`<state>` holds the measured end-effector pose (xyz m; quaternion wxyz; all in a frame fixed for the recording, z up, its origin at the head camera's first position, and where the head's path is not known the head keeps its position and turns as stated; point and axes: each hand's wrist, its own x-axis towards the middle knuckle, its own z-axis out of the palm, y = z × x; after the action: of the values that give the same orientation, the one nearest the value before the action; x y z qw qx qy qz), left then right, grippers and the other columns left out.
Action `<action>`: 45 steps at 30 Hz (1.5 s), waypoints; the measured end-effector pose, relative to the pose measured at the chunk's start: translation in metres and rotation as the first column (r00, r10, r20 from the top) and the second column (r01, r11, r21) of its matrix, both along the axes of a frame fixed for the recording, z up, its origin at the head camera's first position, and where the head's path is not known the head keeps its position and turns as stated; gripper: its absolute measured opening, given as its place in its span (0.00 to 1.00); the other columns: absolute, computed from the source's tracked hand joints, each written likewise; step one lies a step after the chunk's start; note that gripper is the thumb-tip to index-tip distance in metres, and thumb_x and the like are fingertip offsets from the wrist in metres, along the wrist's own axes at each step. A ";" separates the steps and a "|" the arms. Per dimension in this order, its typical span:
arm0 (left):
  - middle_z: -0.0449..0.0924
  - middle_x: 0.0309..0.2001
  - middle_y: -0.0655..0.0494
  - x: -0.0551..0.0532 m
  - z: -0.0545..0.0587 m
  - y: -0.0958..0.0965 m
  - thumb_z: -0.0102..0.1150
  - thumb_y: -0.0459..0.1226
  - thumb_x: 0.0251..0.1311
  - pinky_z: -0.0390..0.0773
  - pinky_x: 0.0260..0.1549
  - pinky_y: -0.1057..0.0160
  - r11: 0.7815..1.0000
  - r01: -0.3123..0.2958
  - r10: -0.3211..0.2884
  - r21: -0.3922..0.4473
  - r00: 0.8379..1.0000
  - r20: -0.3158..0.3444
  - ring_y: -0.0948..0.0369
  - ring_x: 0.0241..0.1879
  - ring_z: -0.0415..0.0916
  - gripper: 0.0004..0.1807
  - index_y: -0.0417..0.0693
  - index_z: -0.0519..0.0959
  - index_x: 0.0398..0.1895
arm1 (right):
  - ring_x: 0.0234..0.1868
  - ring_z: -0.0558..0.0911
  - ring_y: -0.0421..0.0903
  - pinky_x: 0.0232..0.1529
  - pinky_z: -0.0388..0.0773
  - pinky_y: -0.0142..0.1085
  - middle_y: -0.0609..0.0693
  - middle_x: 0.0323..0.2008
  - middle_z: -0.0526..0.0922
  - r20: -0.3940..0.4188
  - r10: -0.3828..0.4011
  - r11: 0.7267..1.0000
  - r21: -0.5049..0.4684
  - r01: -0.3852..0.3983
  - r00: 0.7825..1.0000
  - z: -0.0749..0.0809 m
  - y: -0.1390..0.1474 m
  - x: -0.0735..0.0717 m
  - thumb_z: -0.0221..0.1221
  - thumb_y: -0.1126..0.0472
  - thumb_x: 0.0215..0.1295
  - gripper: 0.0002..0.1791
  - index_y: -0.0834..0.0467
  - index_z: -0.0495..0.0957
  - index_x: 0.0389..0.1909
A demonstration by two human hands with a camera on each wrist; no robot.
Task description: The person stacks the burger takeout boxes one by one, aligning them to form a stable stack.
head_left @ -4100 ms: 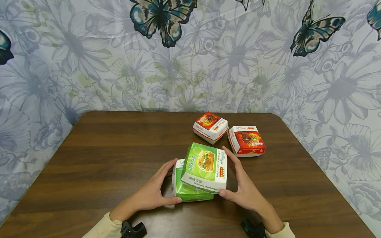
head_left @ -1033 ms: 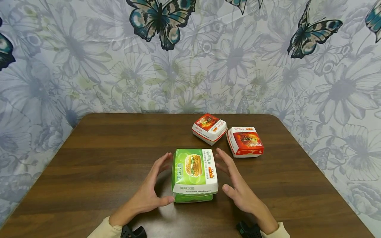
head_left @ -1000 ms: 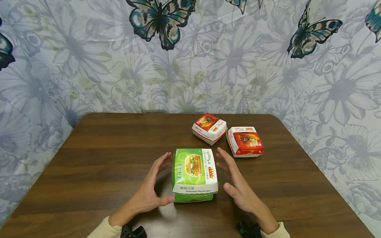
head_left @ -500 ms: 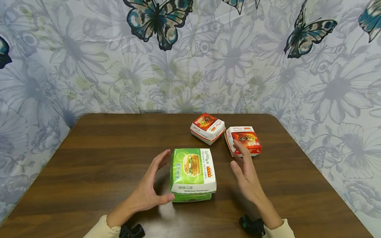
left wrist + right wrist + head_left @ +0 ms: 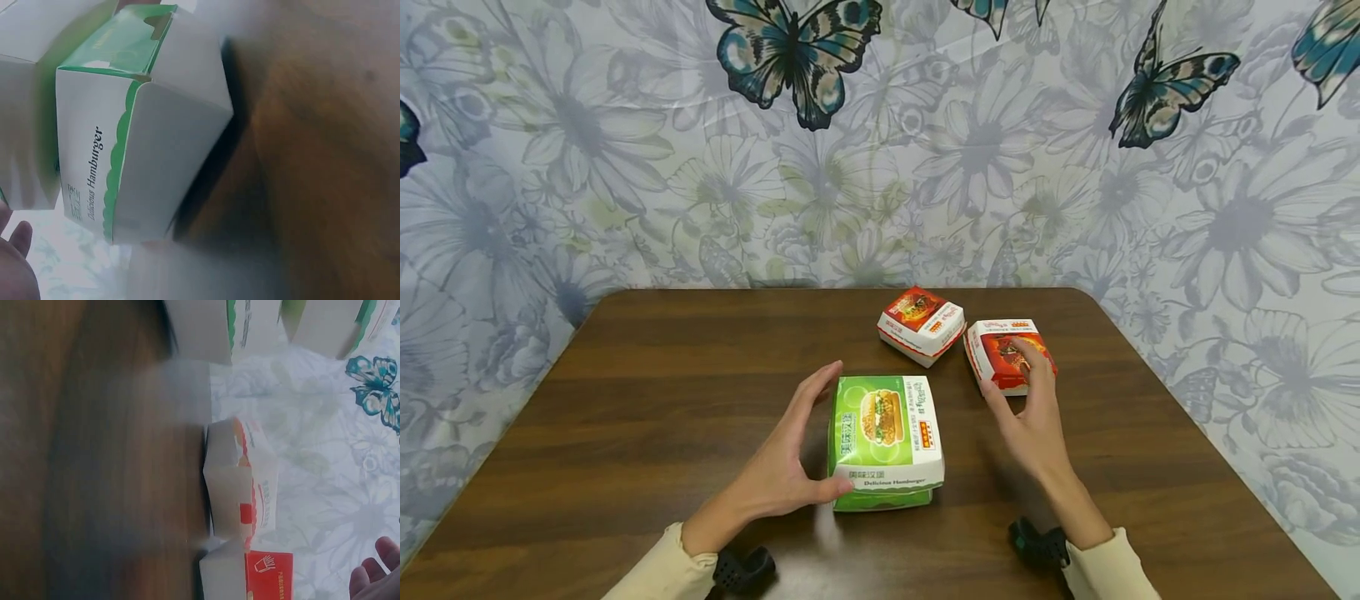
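Observation:
Two green hamburger boxes are stacked in front of me: the upper green box [image 5: 883, 425] covers most of the lower green box [image 5: 883, 502]. Around the stack's left side my left hand [image 5: 775, 467] is spread, thumb at the front left corner; whether it touches is hard to tell. In the left wrist view the lower green box [image 5: 94, 150] fills the middle. My right hand [image 5: 1033, 429] reaches over a red hamburger box [image 5: 992, 354], fingers apart and nothing gripped. In the right wrist view that hand [image 5: 378, 575] shows only at the lower right edge, off the red box [image 5: 270, 578].
A second red hamburger box [image 5: 922, 325], turned at an angle, stands left of the first, nearly touching it. All the boxes are on a brown wooden table [image 5: 662, 392]. Behind it hangs a floral cloth [image 5: 985, 150] with butterflies.
The upper green box, earlier tilted between both hands, now sits squarely on the lower one. My right hand has left the stack and moved right and forward to the red box.

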<state>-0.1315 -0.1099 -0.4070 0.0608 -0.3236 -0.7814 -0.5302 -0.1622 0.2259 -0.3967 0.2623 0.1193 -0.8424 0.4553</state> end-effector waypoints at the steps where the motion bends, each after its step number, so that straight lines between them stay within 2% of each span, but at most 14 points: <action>1: 0.46 0.82 0.62 -0.001 0.001 0.001 0.77 0.53 0.45 0.59 0.67 0.29 1.000 0.005 -0.005 0.000 1.000 0.003 0.52 0.78 0.52 0.66 0.63 0.44 0.84 | 0.72 0.64 0.55 0.71 0.60 0.56 0.57 0.72 0.65 -0.003 -0.015 1.000 0.012 0.015 1.000 -0.001 0.001 -0.002 0.67 0.64 0.67 0.39 0.56 0.62 0.76; 4: 0.45 0.82 0.62 -0.002 0.002 0.004 0.77 0.56 0.45 0.58 0.67 0.28 1.000 0.016 -0.016 0.008 1.000 -0.001 0.50 0.78 0.51 0.66 0.64 0.45 0.84 | 0.71 0.62 0.55 0.68 0.60 0.59 0.58 0.71 0.66 -0.024 -0.051 0.998 0.046 0.052 0.998 -0.003 0.001 -0.009 0.69 0.62 0.65 0.41 0.60 0.62 0.75; 9: 0.44 0.83 0.61 -0.002 0.000 0.005 0.75 0.62 0.46 0.56 0.66 0.25 0.999 0.038 -0.038 0.026 0.999 -0.002 0.47 0.79 0.50 0.66 0.63 0.45 0.84 | 0.70 0.60 0.62 0.67 0.58 0.61 0.64 0.71 0.65 -0.084 -0.098 0.991 0.082 0.105 0.992 -0.010 0.002 -0.017 0.71 0.62 0.61 0.42 0.65 0.63 0.73; 14: 0.44 0.82 0.60 -0.004 -0.001 0.007 0.76 0.60 0.46 0.55 0.66 0.25 0.998 0.049 -0.049 0.033 0.999 0.001 0.48 0.79 0.49 0.66 0.63 0.45 0.84 | 0.72 0.58 0.65 0.68 0.56 0.64 0.67 0.71 0.63 -0.133 -0.148 0.983 0.090 0.161 0.980 -0.018 0.008 -0.023 0.73 0.59 0.58 0.44 0.66 0.63 0.73; 18: 0.45 0.82 0.59 -0.004 -0.002 0.006 0.75 0.61 0.46 0.55 0.66 0.26 0.999 0.040 -0.040 0.034 0.999 -0.007 0.50 0.79 0.49 0.65 0.62 0.45 0.84 | 0.73 0.56 0.65 0.67 0.55 0.65 0.66 0.73 0.61 -0.133 -0.190 0.976 0.079 0.202 0.973 -0.020 0.014 -0.026 0.74 0.58 0.57 0.47 0.65 0.62 0.74; 25: 0.45 0.82 0.60 -0.004 -0.002 0.003 0.74 0.63 0.48 0.53 0.67 0.25 0.999 0.039 -0.039 0.032 0.999 -0.009 0.51 0.80 0.48 0.65 0.61 0.45 0.84 | 0.76 0.51 0.64 0.71 0.51 0.66 0.64 0.76 0.57 -0.065 -0.244 0.966 0.070 0.248 0.968 -0.022 0.022 -0.028 0.75 0.56 0.55 0.50 0.61 0.61 0.76; 34: 0.45 0.82 0.61 -0.004 -0.001 0.003 0.77 0.59 0.46 0.53 0.68 0.26 0.999 0.036 -0.036 0.020 0.999 -0.001 0.52 0.80 0.47 0.66 0.62 0.45 0.84 | 0.78 0.45 0.63 0.73 0.46 0.67 0.64 0.78 0.49 0.029 -0.297 0.952 0.087 0.294 0.954 -0.032 0.030 -0.033 0.77 0.52 0.51 0.58 0.58 0.55 0.79; 40: 0.45 0.82 0.59 -0.006 -0.004 0.004 0.75 0.61 0.47 0.53 0.67 0.25 0.999 0.038 -0.038 0.017 0.999 -0.003 0.50 0.80 0.47 0.66 0.62 0.45 0.84 | 0.79 0.42 0.65 0.71 0.47 0.71 0.62 0.80 0.44 0.152 -0.305 0.951 0.100 0.293 0.940 -0.037 0.033 -0.034 0.78 0.49 0.51 0.61 0.54 0.52 0.81; 45: 0.44 0.82 0.60 -0.007 -0.005 0.005 0.75 0.60 0.46 0.53 0.67 0.25 0.999 0.035 -0.035 0.012 0.999 0.003 0.50 0.80 0.47 0.65 0.63 0.45 0.84 | 0.79 0.41 0.65 0.70 0.50 0.74 0.59 0.81 0.40 0.217 -0.300 0.953 0.116 0.280 0.929 -0.040 0.035 -0.036 0.76 0.47 0.54 0.57 0.53 0.54 0.81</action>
<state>-0.1387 -0.1053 -0.4123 0.0520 -0.3360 -0.7726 -0.5362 -0.1977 0.2609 -0.4369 0.2211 -0.0498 -0.8938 0.3870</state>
